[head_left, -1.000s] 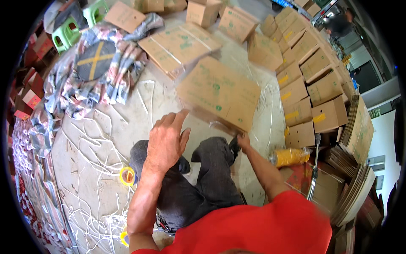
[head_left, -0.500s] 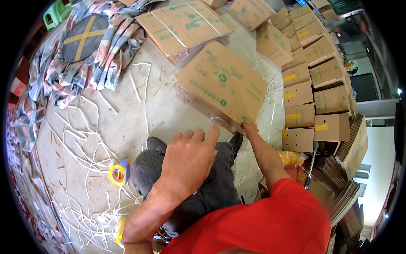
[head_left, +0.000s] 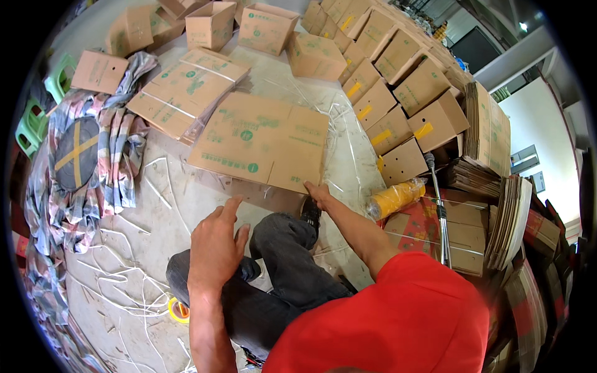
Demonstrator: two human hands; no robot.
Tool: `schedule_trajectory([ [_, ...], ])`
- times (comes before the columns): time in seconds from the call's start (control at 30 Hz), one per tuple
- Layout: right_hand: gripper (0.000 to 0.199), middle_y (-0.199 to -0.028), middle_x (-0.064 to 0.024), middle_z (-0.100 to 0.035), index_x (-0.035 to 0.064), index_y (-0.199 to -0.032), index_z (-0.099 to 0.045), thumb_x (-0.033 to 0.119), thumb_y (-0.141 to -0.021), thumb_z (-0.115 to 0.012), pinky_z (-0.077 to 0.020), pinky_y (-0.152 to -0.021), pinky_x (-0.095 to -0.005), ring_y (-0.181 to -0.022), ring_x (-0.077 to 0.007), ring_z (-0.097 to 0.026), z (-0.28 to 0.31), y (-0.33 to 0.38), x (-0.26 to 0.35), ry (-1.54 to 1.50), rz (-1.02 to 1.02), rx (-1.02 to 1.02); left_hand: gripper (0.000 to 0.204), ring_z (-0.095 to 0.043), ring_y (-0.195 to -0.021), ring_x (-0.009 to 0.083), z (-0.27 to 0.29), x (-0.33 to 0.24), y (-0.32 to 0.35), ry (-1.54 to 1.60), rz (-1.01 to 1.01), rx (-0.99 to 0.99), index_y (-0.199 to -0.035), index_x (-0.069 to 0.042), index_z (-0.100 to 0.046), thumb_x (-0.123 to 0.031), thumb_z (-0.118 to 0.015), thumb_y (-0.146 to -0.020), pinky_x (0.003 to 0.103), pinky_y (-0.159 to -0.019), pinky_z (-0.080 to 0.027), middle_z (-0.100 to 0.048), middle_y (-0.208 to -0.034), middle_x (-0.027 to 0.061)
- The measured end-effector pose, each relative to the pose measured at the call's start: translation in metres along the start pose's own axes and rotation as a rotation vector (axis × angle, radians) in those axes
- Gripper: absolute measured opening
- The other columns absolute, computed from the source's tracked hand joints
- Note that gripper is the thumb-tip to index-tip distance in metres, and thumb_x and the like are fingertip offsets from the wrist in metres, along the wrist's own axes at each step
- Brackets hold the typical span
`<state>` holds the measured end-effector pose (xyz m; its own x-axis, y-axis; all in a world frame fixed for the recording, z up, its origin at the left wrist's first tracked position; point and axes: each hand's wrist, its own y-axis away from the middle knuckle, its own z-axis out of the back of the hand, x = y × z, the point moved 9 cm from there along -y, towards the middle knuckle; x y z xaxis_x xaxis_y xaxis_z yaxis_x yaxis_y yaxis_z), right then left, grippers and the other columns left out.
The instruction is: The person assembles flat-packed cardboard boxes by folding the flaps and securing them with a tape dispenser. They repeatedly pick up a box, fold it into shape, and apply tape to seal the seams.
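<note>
One swing leftward and the left hand (head_left: 210, 252) hangs empty, thumb apart from fingers, leaving the flattened cartons (head_left: 273, 142), beside the strapped bundle (head_left: 185, 88), pinched at their near right corner by the right hand (head_left: 318, 194) alone.

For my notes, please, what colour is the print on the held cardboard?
The print is green, clearest in the head view.

L head cam — wide fisheye, downward

Grey floor (head_left: 165, 248) — white straps (head_left: 158, 194), bundled cardboard (head_left: 183, 90)
</note>
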<state>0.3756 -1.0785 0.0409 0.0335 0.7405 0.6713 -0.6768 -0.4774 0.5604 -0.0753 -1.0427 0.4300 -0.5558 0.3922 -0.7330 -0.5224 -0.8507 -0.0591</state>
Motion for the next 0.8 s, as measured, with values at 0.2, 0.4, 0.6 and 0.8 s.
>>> schedule_trajectory([
  [0.2,0.038,-0.097,-0.0115,-0.068,-0.0002,-0.128,-0.059,0.02,-0.097,-0.067,-0.0467,-0.046,-0.0328,-0.062,-0.0198,-0.061,0.033,0.048,0.108,-0.311,0.374,-0.011,0.049,-0.07,-0.094,0.041,0.001,0.005,0.012,-0.023,0.007,0.008,-0.135,-0.005,-0.06,-0.007,-0.074,-0.089,0.049,-0.083,-0.055,-0.072,-0.105,0.0209],
  [0.4,0.046,-0.093,-0.0084,-0.065,0.0043,-0.144,-0.051,0.009,-0.098,-0.055,-0.0414,-0.047,-0.0297,-0.059,-0.0172,-0.055,0.1,0.183,0.247,-0.373,0.562,0.135,0.065,-0.062,-0.119,0.042,0.025,0.005,0.019,-0.168,-0.133,-0.327,-0.143,-0.007,-0.057,-0.004,-0.079,-0.082,0.047,-0.1,-0.051,-0.063,-0.129,0.0233],
  [0.6,0.034,-0.087,-0.0054,-0.062,0.0084,-0.133,-0.056,0.016,-0.1,-0.056,-0.0404,-0.051,-0.0284,-0.058,-0.0159,-0.052,0.127,0.229,0.263,-0.385,0.451,0.547,0.094,-0.041,-0.146,0.0393,0.063,0.005,0.045,-0.584,-0.054,-0.416,-0.154,-0.015,-0.048,-0.005,-0.088,-0.07,0.053,-0.12,-0.033,-0.047,-0.157,0.0168],
  [0.8,0.02,-0.081,-0.0062,-0.064,0.0091,-0.115,-0.06,0.025,-0.104,-0.055,-0.0416,-0.053,-0.0295,-0.059,-0.0176,-0.054,0.06,0.271,0.225,-0.467,0.243,0.673,0.041,-0.068,-0.105,0.0367,0.105,0.098,0.064,-0.635,0.022,-0.212,-0.124,-0.013,-0.068,-0.013,-0.078,-0.084,0.05,-0.092,-0.053,-0.072,-0.111,0.0162],
])
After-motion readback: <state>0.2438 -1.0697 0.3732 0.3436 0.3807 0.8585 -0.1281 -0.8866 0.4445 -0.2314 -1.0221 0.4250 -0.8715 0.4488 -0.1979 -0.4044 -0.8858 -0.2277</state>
